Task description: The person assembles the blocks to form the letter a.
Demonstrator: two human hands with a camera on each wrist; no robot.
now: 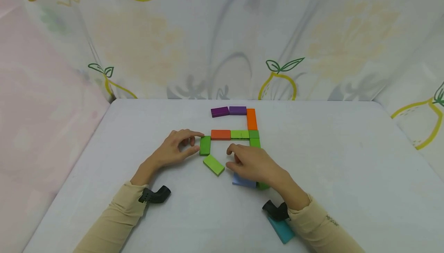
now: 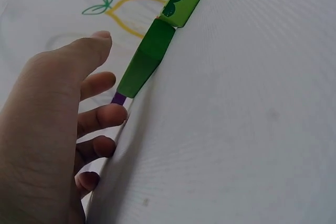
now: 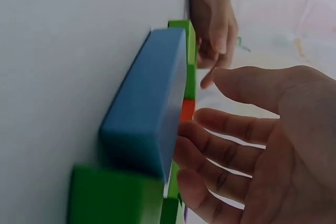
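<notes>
My left hand (image 1: 175, 149) is beside a dark green block (image 1: 205, 145), its index fingertip at the block's upper corner and its thumb near the left side. In the left wrist view the fingers are loosely bent and do not grip that block. A light green block (image 1: 213, 165) lies slanted just below it. My right hand (image 1: 254, 164) hovers over the right part of the layout with a gap between thumb and fingers, holding nothing. Under it lies a blue block (image 1: 244, 182), partly covered; a green block (image 3: 115, 198) shows beside the blue one in the right wrist view.
An orange-red block (image 1: 221, 135) and a light green block (image 1: 239, 134) form a middle row. Above are two purple blocks (image 1: 237, 110) and an upright orange block (image 1: 251, 119). A teal block (image 1: 281, 230) lies by the right wrist. Patterned cloth (image 1: 222, 37) hangs behind the white table (image 1: 347, 149).
</notes>
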